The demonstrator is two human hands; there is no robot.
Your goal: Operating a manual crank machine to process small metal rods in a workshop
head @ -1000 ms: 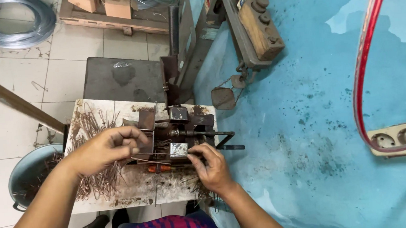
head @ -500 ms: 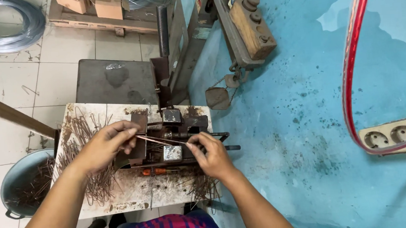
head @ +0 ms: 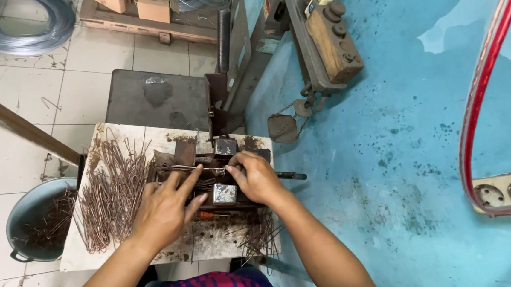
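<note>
Both hands have closed in over the rusty bending jig (head: 219, 179) since a moment ago, the thin wire now lying flatter across it.

Left hand (head: 167, 206) rests low, fingers stretched forward and slightly spread, fingertips pressing one end of the thin rusty wire rod (head: 179, 167) on the jig; right hand (head: 256, 176) curls over the dark steel block, fingers pinching the rod's other end beside a small shiny square block (head: 224, 193); brown bent wires (head: 112, 192) lie heaped on the scuffed pale wooden board (head: 74, 258); more fill the round grey bucket (head: 23, 210) on cracked white tiles.
</note>
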